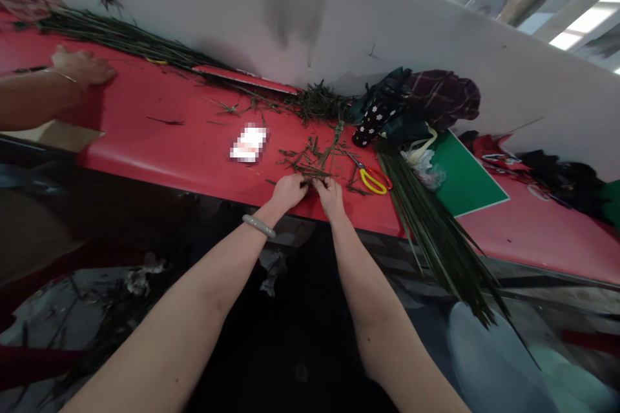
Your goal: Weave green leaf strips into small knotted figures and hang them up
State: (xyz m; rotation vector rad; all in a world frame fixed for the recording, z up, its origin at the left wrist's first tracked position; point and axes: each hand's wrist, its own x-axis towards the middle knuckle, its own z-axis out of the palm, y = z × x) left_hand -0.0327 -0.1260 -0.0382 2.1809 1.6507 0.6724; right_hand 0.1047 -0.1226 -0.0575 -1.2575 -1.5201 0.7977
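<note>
My left hand [289, 191] and my right hand [330, 197] meet close together over the front edge of the red tabletop [194, 148]. Both have their fingers pinched around a small piece of dark green leaf strip, mostly hidden by the fingertips. Just beyond them lies a scatter of cut leaf pieces [314, 156]. To the right of my right hand, scissors [374, 181] with one yellow and one red handle rest on the table. A bundle of long green leaves [431, 232] lies further right, its ends hanging over the edge.
A blurred-out white rectangle [249, 143] lies left of the leaf pieces. Another person's hand [82, 66] rests at the far left. Long stalks [126, 39] run along the white partition [203, 6]. Dark cloth [426, 100] and a green board [465, 174] are at right.
</note>
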